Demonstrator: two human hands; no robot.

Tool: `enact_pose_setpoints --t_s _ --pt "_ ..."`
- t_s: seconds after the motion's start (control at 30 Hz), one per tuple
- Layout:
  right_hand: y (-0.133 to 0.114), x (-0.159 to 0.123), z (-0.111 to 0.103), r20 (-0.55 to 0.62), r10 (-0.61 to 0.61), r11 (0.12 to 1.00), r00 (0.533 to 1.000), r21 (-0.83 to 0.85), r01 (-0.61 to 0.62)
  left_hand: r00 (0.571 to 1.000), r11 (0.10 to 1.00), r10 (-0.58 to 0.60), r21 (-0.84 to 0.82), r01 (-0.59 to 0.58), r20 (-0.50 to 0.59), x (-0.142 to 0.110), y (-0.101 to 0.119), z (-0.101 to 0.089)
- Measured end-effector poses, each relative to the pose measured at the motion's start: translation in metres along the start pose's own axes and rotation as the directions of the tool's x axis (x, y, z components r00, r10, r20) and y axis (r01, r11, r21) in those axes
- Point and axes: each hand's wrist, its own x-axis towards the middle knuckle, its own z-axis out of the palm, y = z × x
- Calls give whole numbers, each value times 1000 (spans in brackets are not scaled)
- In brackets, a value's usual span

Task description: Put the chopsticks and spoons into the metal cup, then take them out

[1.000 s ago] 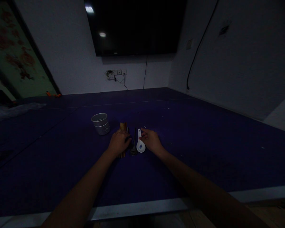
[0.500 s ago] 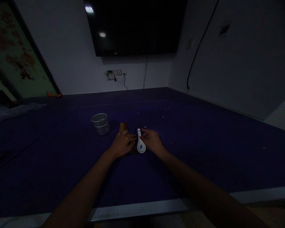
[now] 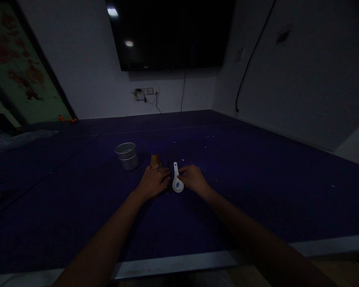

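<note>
A white soup spoon (image 3: 177, 185) with a blue motif in its bowl lies on the purple tabletop, handle pointing away. My right hand (image 3: 194, 178) is at its right side, thumb and forefinger closed against the spoon's edge near the neck. My left hand (image 3: 153, 181) rests palm down across a bundle of brown chopsticks (image 3: 154, 160), its fingers stretched rightward. Under and beside those fingertips is a slim dark utensil (image 3: 168, 189) with a rounded near end; its kind is hard to make out. Left of the chopsticks stands a grey metal holder (image 3: 128, 157) with small holes.
The purple table (image 3: 257, 191) has a pale front edge and several small white scraps. Crumpled clear plastic (image 3: 20, 139) lies at the far left. A wall-mounted television (image 3: 173, 36) and sockets (image 3: 146, 91) with cables are behind the table.
The dark utensil has shifted slightly left, towards the chopsticks. My right forefinger has drawn back from the top of the spoon's handle and bent lower. The spoon has barely moved.
</note>
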Motion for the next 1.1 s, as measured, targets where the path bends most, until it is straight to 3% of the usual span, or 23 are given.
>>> enact_pose_setpoints --t_s 0.27,0.7,1.1 --pt "1 2 6 -122 -113 992 986 39 119 1000 1000 -14 -1 14 18 1 2 0" --pt "3 2 9 -123 -139 987 983 66 148 996 999 49 13 -50 70 -2 -2 -8" --pt "5 3 8 -113 -127 992 985 -40 123 995 999 38 2 -38 88 -2 -5 -4"
